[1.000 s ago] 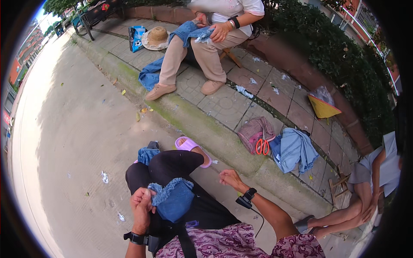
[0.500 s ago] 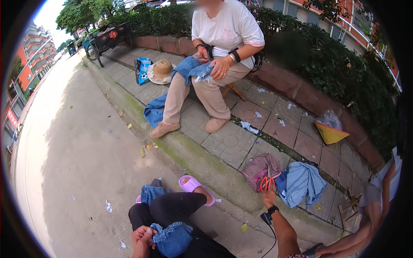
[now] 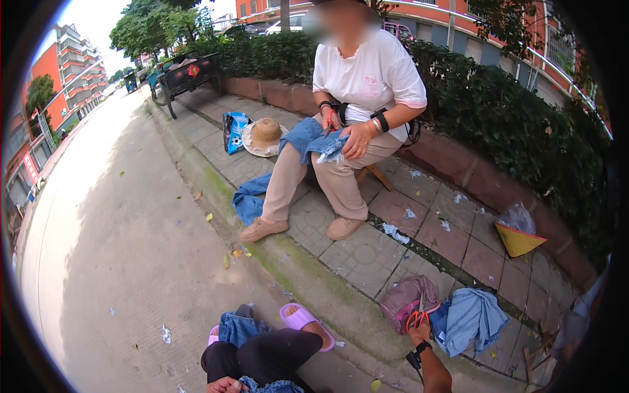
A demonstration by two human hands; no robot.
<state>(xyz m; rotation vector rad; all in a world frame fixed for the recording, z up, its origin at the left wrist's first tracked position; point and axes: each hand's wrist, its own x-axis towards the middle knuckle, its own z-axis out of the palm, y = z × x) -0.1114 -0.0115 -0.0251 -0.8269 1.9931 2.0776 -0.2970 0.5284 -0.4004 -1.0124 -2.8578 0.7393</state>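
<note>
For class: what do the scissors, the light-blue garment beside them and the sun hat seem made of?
Scissors: handles probably smooth plastic, being evenly orange; blades look like grey metal.
Light-blue garment: likely matt denim, from faded colour and folds.
Sun hat: perhaps woven straw, given its tan crown; pale brim could be fabric.

Looking down from the wearer's head: a paved roadside. At the lower edge, the left hand (image 3: 225, 385) pinches frayed blue denim (image 3: 270, 386) on a lap in black trousers (image 3: 275, 357). The right hand (image 3: 418, 333) reaches out to the kerb, fingers at the orange handles of scissors (image 3: 415, 319) beside a plaid bag (image 3: 401, 298); how firmly it grips is hard to tell. Pale blue denim (image 3: 477, 321) lies crumpled just right. Across the pavement, a seated person in a white shirt (image 3: 370, 75) works on jeans (image 3: 304, 136), near a straw hat (image 3: 265, 133). White scraps (image 3: 395, 233) litter the tiles.
</note>
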